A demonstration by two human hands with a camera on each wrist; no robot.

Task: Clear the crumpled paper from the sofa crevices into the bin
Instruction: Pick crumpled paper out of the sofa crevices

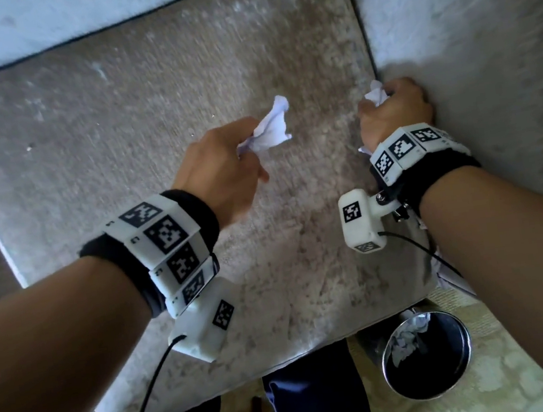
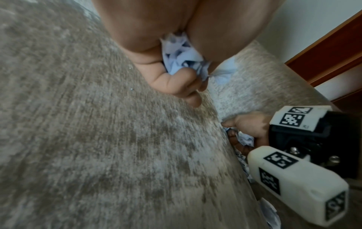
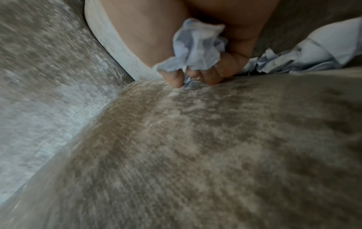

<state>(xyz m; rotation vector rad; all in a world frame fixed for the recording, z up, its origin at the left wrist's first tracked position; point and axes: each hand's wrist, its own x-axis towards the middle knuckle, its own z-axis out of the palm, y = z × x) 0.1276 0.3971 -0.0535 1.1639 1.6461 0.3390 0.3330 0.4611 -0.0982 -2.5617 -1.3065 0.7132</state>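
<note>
Fingers (image 3: 229,65) of both hands curled round paper; right hand (image 1: 395,110), frame right, at crevice. Pull wad (image 1: 376,95) free cleanly, then carry both to bin (image 1: 458,378).

Bin (image 1: 426,354) on floor before seat cushion (image 1: 149,125), holding paper (image 1: 408,336).

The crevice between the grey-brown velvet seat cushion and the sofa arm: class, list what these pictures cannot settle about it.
- Head view: the right hand and its crumpled white paper cover the gap.
- Right wrist view: more crumpled white paper in the gap runs off the right edge.
- How deep the gap goes is hidden by the seat cushion.
</note>
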